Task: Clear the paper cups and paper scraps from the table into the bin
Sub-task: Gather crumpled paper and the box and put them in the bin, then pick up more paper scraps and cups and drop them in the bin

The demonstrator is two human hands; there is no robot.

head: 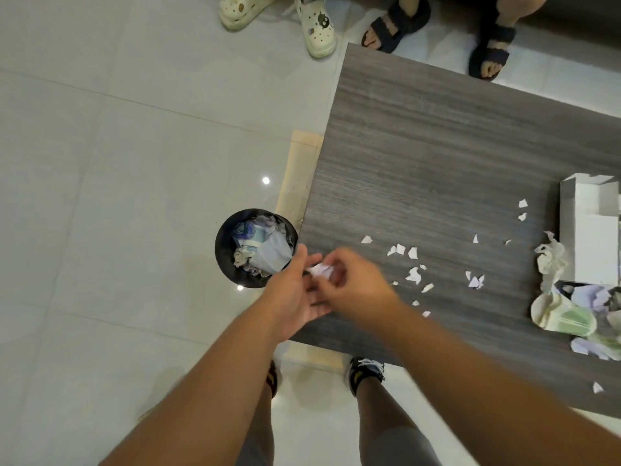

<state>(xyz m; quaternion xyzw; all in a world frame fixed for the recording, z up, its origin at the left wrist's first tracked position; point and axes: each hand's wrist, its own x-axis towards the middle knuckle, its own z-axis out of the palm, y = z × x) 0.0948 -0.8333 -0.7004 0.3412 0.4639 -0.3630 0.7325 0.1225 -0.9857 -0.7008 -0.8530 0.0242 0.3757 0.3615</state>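
Your right hand (349,280) pinches crumpled white paper scraps (321,270) into your cupped, relaxed left hand (295,290) at the grey wood-grain counter (437,146) edge, the round black bin (235,230) just beyond your grip to catch spills.

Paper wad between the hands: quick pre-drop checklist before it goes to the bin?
1. Wad held: right hand pinches the paper wad over the left hand's open palm. ok.
2. Wad above the bin: it sits over the table corner, beside the rim. not ok.
3. Bin has room: filled close to the rim. cannot tell.
4. Table cleared: paper scraps and a crushed paper cup remain. not ok.
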